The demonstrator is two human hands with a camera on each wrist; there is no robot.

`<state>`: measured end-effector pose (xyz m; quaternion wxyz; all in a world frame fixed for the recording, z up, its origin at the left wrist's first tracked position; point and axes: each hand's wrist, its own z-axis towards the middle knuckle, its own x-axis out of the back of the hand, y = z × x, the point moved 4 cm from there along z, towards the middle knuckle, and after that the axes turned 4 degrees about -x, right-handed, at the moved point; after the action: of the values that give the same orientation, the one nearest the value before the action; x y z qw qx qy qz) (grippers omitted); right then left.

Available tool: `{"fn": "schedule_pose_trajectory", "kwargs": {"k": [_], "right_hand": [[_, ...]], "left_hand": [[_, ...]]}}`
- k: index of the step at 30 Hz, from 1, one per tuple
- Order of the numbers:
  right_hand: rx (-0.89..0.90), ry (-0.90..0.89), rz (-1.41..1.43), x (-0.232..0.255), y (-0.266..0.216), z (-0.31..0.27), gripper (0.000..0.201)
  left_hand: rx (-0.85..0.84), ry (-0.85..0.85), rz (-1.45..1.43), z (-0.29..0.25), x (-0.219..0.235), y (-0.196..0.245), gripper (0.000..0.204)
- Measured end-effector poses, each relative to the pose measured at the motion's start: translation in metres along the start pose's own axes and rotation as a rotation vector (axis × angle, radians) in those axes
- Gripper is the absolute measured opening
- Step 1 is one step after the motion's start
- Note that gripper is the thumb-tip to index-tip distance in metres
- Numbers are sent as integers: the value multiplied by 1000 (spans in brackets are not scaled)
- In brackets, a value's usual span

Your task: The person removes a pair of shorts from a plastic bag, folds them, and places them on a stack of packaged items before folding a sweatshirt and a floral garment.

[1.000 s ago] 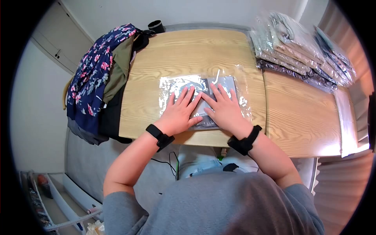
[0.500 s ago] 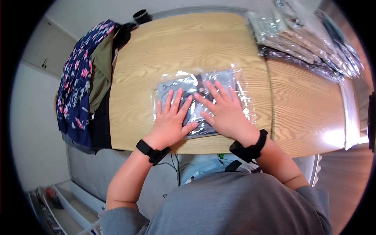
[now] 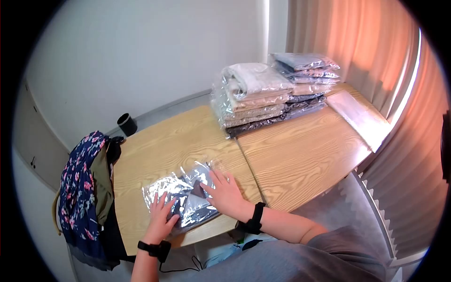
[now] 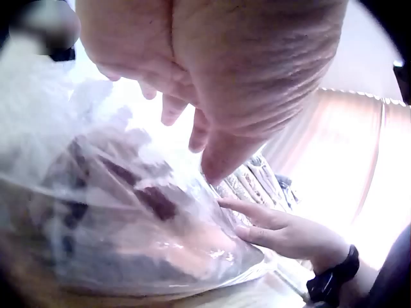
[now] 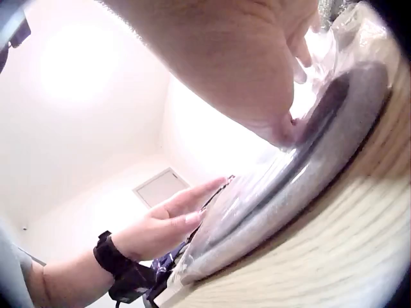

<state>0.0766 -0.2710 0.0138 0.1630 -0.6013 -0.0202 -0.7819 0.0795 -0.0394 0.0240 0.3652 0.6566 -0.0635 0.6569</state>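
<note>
A folded grey garment in a clear plastic bag (image 3: 193,202) lies near the table's front edge. My left hand (image 3: 161,222) rests on its left part with fingers spread. On its right side lies my right hand (image 3: 228,196), fingers straight and apart. In the left wrist view the bag (image 4: 128,224) looks crinkled, with dark patches of cloth beneath the film. The right wrist view shows the rounded folded edge of the packed garment (image 5: 308,173) on the wood, my left hand (image 5: 160,228) touching its far end.
Stacks of bagged folded clothes (image 3: 258,103) stand at the back of the wooden table (image 3: 300,155). Flat clear bags (image 3: 359,120) lie at the right edge. A flowered garment (image 3: 77,188) and other clothes drape over the left side. Behind them is a black cup (image 3: 127,124).
The head view has swung up and to the right, showing more wall and curtain. Both hands stay spread on the bagged garment.
</note>
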Motion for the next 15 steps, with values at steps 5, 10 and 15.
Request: {"fn": "schedule_pose_trajectory", "kwargs": {"k": [5, 10, 15], "right_hand": [[-11, -104, 242, -11, 28, 0, 53], [14, 58, 327, 9, 42, -10, 44], [186, 58, 381, 24, 34, -35, 31]], "left_hand": [[62, -19, 27, -22, -1, -17, 56], [-7, 132, -3, -43, 8, -7, 47], [-19, 49, 103, -54, 9, 32, 48]]}}
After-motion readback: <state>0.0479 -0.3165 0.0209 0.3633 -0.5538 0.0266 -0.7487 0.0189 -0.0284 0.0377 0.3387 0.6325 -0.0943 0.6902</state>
